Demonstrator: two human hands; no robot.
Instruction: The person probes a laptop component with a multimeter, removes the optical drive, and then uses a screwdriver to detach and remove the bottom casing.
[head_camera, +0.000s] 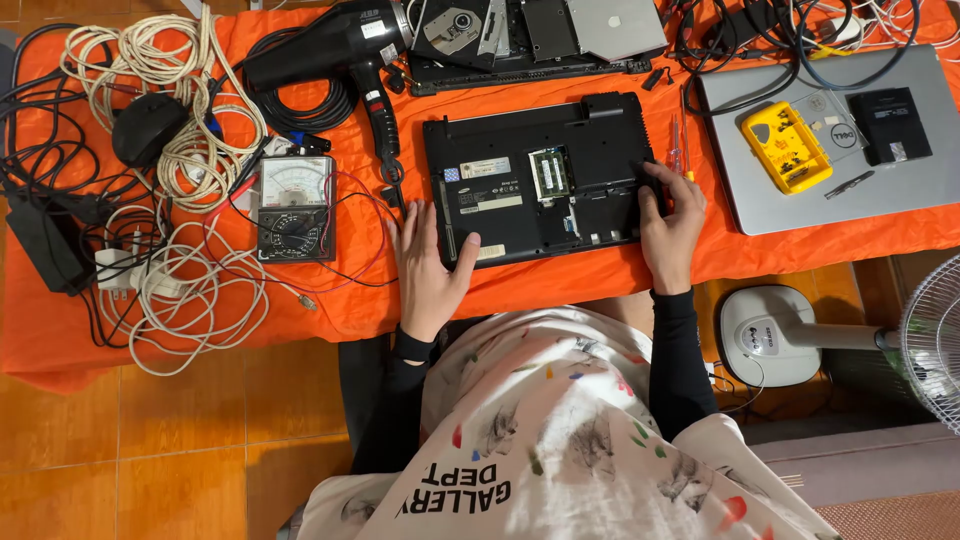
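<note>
Seen from the head camera, a person sits at the near edge of an orange cloth (560, 290) spread on a tiled floor, working on a black laptop (540, 175) that lies upside down at the cloth's near middle. The left hand (432, 268) rests flat and open on the laptop's near left corner, steadying it and gripping nothing. The right hand (668, 228) curls at the laptop's right edge around what looks like a red-handled tool, though its tip is hidden. A cover panel is already off, exposing a green memory module (549, 172); the rest of the base appears still closed. Along the cloth's far edge lie a black hair dryer (335, 55) and loose drive parts; an analogue multimeter (296, 207) sits to the left, a silver laptop (830, 140) at the right corner.
</note>
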